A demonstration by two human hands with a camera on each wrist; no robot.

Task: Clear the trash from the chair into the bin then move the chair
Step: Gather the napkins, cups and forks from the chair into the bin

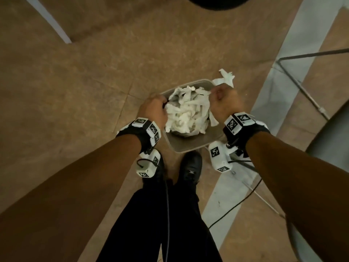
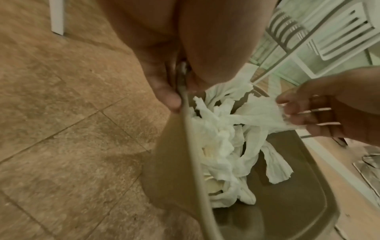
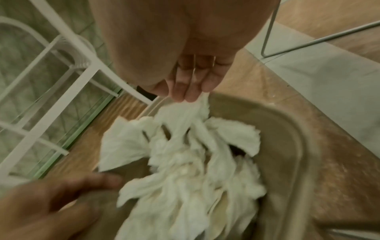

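— How many bins, and where?

— One translucent plastic bin, standing on the tiled floor just ahead of the person's two black shoes.

— And the trash?

— A single tangled heap of torn white tissue strips fills the bin; the strips are too bunched to count. One more strip sticks up above the far right corner of the rim (it rises from the fist there).

— The hands?

— Two. The left hand pinches the bin's left rim, thumb outside and fingers inside. The right hand is over the right rim, fingers curled and pinching the tissue, with the strips hanging from the fingertips down into the heap.

— The chair?

— One dark seat edge at the right, with thin metal legs running over a pale floor strip beside the bin.

— Anything else nearby?

— A white wire rack stands beyond the bin, and a black cable trails across the floor by the right foot. Each wrist wears a strap with marker blocks.
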